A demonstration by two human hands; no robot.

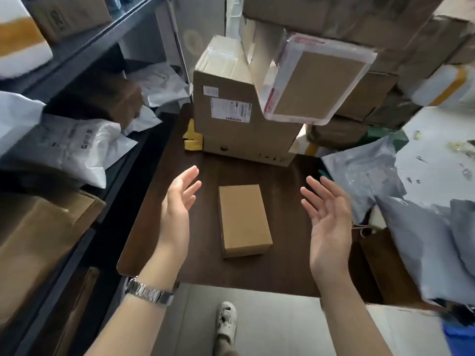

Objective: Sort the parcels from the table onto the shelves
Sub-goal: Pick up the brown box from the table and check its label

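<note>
A small plain cardboard box (244,219) lies on the dark brown table (288,268), near its front edge. My left hand (177,204) hovers just left of the box, palm turned inward, fingers apart, holding nothing. My right hand (326,222) hovers to the right of the box, palm facing it, fingers spread and empty. Neither hand touches the box. Behind it stands a large labelled carton (231,124). A flat parcel in clear plastic (313,83) leans out over that carton from the stack above.
Metal shelves (84,55) on the left hold white poly bags (74,147) and brown boxes (38,242). Grey poly mailers (411,222) and stacked cartons (385,93) crowd the right side. A yellow item (192,140) sits beside the large carton. My shoe (226,319) shows on the floor.
</note>
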